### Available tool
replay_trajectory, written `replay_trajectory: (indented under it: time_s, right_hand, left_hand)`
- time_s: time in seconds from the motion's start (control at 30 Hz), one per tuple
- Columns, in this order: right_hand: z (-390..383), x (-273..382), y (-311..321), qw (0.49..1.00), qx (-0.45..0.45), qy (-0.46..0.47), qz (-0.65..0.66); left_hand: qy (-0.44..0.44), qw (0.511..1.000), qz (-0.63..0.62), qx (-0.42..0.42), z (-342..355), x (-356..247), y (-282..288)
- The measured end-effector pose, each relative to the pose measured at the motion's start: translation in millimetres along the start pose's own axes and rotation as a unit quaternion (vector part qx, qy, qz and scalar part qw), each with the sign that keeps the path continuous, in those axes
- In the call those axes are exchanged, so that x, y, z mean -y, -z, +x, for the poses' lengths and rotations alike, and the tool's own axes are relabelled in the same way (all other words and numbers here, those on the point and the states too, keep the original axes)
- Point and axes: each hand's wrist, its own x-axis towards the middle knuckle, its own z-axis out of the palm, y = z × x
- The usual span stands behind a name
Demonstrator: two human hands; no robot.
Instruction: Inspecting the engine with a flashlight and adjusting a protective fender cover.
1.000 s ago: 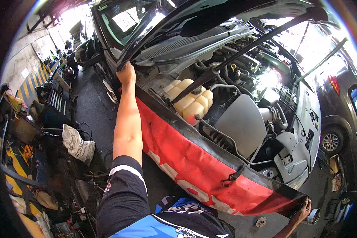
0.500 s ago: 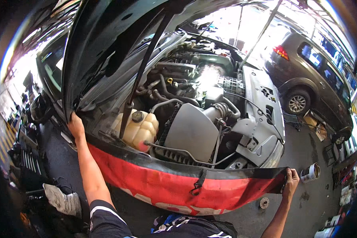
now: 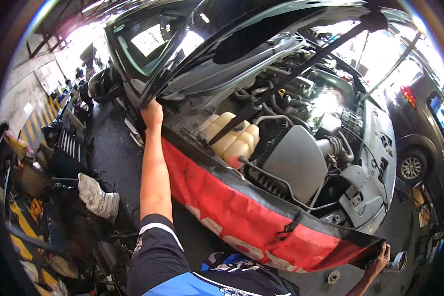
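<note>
Hands at either end of a red-and-black fender cover (image 3: 241, 217) draped over the near edge of an open engine bay. Left hand (image 3: 152, 114) far left, fingers curled over the cover's top corner beside the raised bonnet (image 3: 241, 29). Right hand (image 3: 380, 259) near right, clamped on the cover's lower corner. Cream coolant tank (image 3: 230, 138) with a red cap just behind the cover. Grey airbox (image 3: 296, 165) to its right. Yellow-and-black striped markings (image 3: 27, 130) on the far-left wall. White cylindrical container (image 3: 397, 261) on the floor just beside the right hand.
</note>
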Motion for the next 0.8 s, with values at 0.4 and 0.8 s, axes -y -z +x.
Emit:
replay_trajectory:
  time_s: [0.4,0.8]
  right_hand:
    - [7.5,-2.1,-10.5,0.999,0.039,-0.018,0.007]
    - [-9.8,-25.8,14.7,0.999,-0.035,-0.009,0.018]
  left_hand:
    - [-0.132,0.978,0.152,-0.058,4.3,17.4,-19.3]
    - [0.159,0.98,-0.068,0.093,-6.0,-15.3,3.5]
